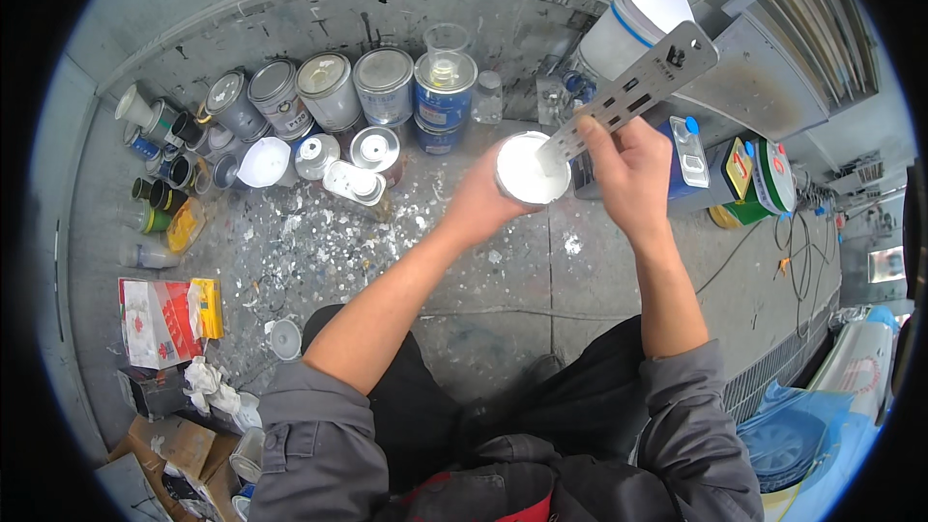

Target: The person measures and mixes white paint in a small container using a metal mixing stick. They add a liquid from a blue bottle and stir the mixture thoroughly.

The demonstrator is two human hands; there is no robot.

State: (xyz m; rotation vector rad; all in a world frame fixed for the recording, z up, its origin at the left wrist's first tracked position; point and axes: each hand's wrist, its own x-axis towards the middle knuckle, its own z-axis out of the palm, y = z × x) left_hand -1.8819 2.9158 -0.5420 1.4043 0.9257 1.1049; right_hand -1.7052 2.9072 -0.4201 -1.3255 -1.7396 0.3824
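My left hand [478,195] is wrapped round a small cup [530,201] and holds it upright in front of me. Thick white paint [520,162] fills much of the cup's opening. In my right hand [633,179] is a flat metal paint stirring stick [633,87] with cut-out slots, pinched between thumb and fingers. The stick slants up to the right, and its lower end dips into the paint at the cup's right side. How deep it reaches is hidden by the paint.
Several paint cans [327,92] line the wall, with a blue can [445,97] topped by clear cups. At right are a white bucket [619,34], a blue-grey canister [688,155] and a green-white can [773,179]. A cardboard box [184,445] stands lower left; a cable [797,256] lies right.
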